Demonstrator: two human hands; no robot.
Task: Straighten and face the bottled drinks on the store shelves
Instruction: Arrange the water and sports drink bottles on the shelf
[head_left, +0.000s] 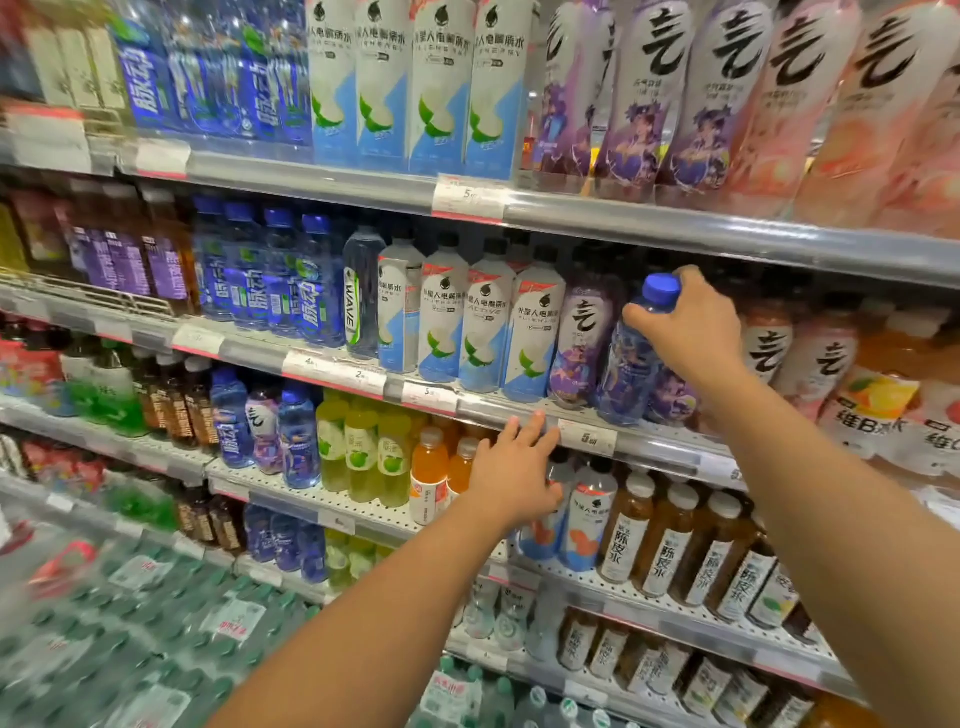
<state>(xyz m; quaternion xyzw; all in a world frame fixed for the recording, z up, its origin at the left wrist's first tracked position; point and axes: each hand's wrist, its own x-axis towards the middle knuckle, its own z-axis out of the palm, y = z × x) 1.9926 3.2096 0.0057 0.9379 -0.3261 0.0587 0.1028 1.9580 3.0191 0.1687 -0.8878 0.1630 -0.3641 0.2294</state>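
My right hand (685, 327) grips the neck of a blue-capped blue bottle (626, 374) standing at the front of the second shelf, among purple-labelled bottles (584, 343). The bottle leans slightly left. My left hand (514, 470) reaches with straight fingers toward the grey rail of that shelf (498, 410), in front of a white and orange bottle (589, 519) on the shelf below. To the left of the blue bottle stand white and blue bottles (485, 327) in a row, labels forward.
Tall white cartons (441, 88) and large purple and pink bottles (727, 93) fill the top shelf. Brown tea bottles (670, 540) line the third shelf at right, green and orange bottles (374, 457) at centre. Price tags (587, 436) hang on the rails.
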